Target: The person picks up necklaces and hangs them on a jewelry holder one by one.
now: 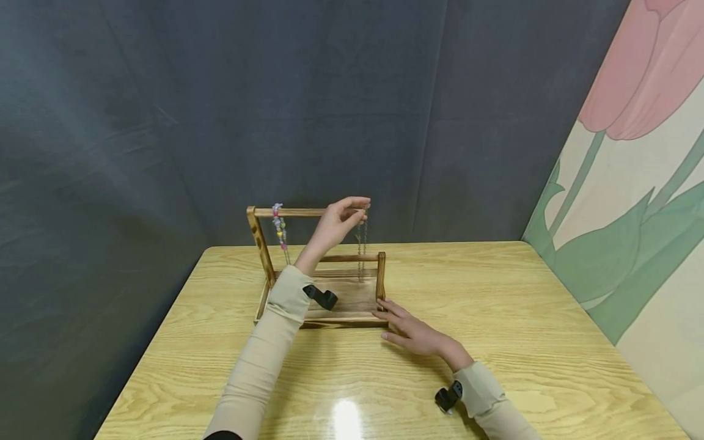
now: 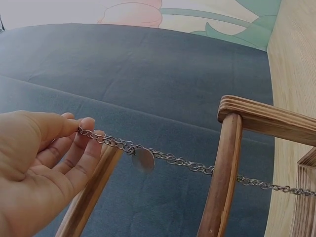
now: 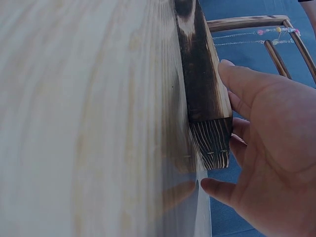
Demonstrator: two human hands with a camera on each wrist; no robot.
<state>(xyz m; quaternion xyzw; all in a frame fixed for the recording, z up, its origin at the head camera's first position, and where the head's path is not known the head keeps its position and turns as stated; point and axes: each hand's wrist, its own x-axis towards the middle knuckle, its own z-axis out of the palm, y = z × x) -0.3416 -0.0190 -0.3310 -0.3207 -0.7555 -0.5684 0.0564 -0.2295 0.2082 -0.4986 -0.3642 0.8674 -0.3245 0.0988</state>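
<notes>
My left hand (image 1: 334,225) is up at the right end of the jewelry stand's top bar (image 1: 299,212). Its thumb and finger pinch one end of a silver chain necklace (image 2: 197,167) with a round flat pendant (image 2: 143,160). The chain hangs past the lower bar (image 2: 226,173) toward the stand's tray. Down at the front right corner of the wooden stand (image 3: 210,140), my right hand (image 1: 416,335) touches the side with fairly straight, spread fingers. A necklace of colorful beads (image 1: 280,227) hangs over the top bar's left part.
The stand is on a light wooden table (image 1: 467,287), near its back edge. A dark curtain (image 1: 352,110) hangs behind, and a wall panel with a painted tulip (image 1: 621,79) stands at the right. Light glares off the table's front.
</notes>
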